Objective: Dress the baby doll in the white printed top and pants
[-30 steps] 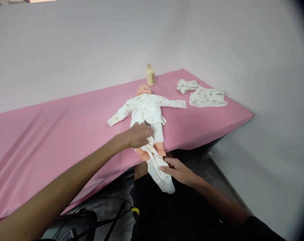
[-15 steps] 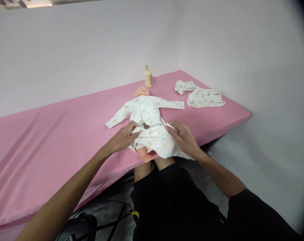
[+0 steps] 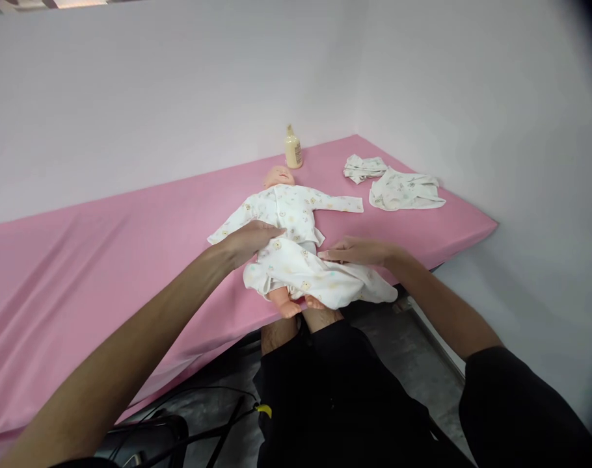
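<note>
The printed white cloth garment (image 3: pixel 315 276) lay across the peach-limbed baby doll (image 3: pixel 278 175) below frame centre, edge pinched by the left hand (image 3: pixel 251 243) and right hand (image 3: pixel 359 250). Slackened grip might let the overhanging end drag it down.

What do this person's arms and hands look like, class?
The left hand and right hand are ungloved, with no watch or bracelet visible. A loose, plain black sleeve ends above the bare right forearm; the left forearm is bare too. Any left sleeve cannot be clearly made out.
</note>
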Demonstrator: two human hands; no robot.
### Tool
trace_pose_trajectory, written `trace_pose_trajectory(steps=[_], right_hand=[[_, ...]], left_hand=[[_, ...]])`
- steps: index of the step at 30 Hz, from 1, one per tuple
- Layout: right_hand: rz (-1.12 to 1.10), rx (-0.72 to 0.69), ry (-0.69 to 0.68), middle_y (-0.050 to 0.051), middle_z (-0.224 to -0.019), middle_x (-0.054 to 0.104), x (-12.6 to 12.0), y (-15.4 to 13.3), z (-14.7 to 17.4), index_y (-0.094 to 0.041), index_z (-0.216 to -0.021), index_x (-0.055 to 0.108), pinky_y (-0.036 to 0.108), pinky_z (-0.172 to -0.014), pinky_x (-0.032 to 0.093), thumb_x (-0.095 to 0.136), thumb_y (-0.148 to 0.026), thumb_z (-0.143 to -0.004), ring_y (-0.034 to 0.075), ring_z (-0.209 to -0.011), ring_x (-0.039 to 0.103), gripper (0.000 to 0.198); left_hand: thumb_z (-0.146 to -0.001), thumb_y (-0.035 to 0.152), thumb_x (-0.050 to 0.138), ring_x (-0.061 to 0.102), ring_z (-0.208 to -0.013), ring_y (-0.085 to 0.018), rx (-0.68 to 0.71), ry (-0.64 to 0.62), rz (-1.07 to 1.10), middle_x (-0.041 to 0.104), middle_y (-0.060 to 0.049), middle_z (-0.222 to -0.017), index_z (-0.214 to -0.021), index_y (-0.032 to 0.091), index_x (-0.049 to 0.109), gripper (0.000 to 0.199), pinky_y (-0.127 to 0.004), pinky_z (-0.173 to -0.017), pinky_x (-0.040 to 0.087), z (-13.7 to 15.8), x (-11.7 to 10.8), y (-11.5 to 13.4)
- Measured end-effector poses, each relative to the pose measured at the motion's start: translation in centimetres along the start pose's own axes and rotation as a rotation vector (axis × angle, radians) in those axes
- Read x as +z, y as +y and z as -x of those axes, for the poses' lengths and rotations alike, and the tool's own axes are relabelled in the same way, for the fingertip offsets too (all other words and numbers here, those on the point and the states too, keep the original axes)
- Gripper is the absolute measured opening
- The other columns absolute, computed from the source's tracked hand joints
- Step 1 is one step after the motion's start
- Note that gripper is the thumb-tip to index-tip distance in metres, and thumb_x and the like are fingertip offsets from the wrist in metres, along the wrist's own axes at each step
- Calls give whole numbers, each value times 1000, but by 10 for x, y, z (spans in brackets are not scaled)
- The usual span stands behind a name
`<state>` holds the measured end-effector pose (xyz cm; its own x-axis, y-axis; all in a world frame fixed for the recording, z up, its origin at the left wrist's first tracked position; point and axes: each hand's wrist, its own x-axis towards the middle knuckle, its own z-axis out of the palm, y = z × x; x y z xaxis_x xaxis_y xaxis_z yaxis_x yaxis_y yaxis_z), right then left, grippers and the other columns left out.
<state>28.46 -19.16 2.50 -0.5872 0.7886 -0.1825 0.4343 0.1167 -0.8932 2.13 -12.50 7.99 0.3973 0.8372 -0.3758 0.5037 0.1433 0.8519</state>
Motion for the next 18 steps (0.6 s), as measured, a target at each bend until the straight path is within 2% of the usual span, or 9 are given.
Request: trace_pose_trajectory(steps=[2,4,7,10,15,18], right_hand=[[-99,29,-92,0,-67,54,-6,-4,-2,-16,-79,59,25,-51,39,46,-59,-97,10,-53,45,48],[-118,50,-29,3,-72,62,-7,-4,-10,-15,-91,63,25,-51,45,47,-57,-97,11,-53,53,46],[-94,-27,143,7,-94,69,-4,-3,-28,-15,-110,65,23,-56,49,56,-47,-95,11,-64,61,37],[-147,-131,165,6,-103,69,0,-5,-47,-19,-121,64,21,-57,48,63,-38,-91,10,-68,59,36],[-252,-186,108,4,-100,70,4,-10,-69,-18,-109,67,21,-64,48,64,-29,-87,11,-80,62,25],[-211,-186,150,2,-87,68,5,-13,-82,-16,-97,65,20,-60,44,61,-26,-86,10,-71,58,15]], left_hand=[[-77,37,75,60,-65,-19,2,31,187,64,-8,-67,-65,15,65,27,-31,-62,45,-2,3,2],[-78,35,74,65,-74,-22,25,60,343,69,-11,-75,-74,13,68,23,-33,-70,49,-3,5,1],[-79,35,74,67,-80,-23,82,73,446,71,-11,-82,-85,10,69,26,-33,-74,51,-3,9,-2],[-80,36,74,67,-80,-22,125,61,473,71,-10,-82,-87,9,68,28,-31,-73,51,-3,11,-7],[-79,34,75,69,-82,-22,145,59,527,72,-10,-84,-96,9,69,30,-30,-71,53,-5,11,-19],[-83,32,70,70,-85,-24,106,22,583,73,-12,-86,-103,10,69,29,-33,-73,57,-8,8,-29]])
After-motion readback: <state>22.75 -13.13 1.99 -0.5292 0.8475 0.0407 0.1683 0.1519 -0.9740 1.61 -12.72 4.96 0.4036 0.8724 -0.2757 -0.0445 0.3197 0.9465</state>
